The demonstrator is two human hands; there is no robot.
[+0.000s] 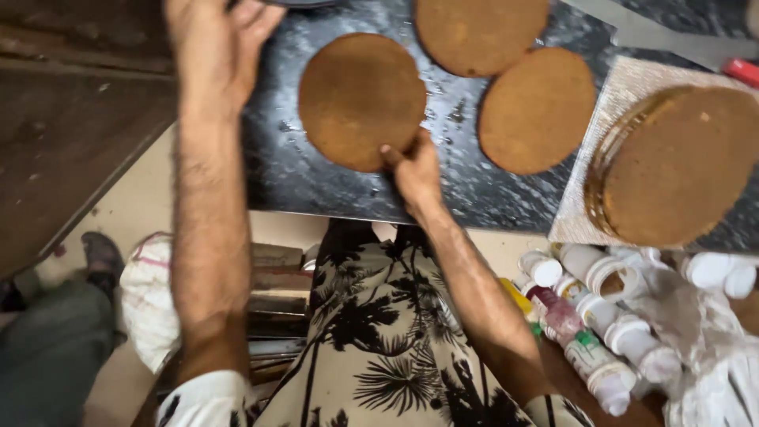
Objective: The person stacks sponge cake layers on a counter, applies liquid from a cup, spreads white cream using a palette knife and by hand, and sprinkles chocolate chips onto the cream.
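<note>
Three round brown cake layers lie on a black marbled counter (pixel 277 166). My right hand (pixel 413 170) pinches the near edge of the nearest layer (pixel 361 99) with thumb and fingers. The second layer (pixel 481 33) and the third layer (pixel 538 109) lie flat beyond it and to its right. My left hand (pixel 213 43) reaches to the far left of the counter, fingers curled at a dark object at the top edge; what it holds is hidden. A fourth brown layer (pixel 680 162) sits on a silver square board (pixel 624 87) at the right.
A long knife blade (pixel 656 35) with a red handle lies at the top right. Several small white bottles (pixel 601 316) and white cloth crowd a shelf below the counter's right side. A person's foot and grey trouser leg (pixel 55 332) are at the lower left.
</note>
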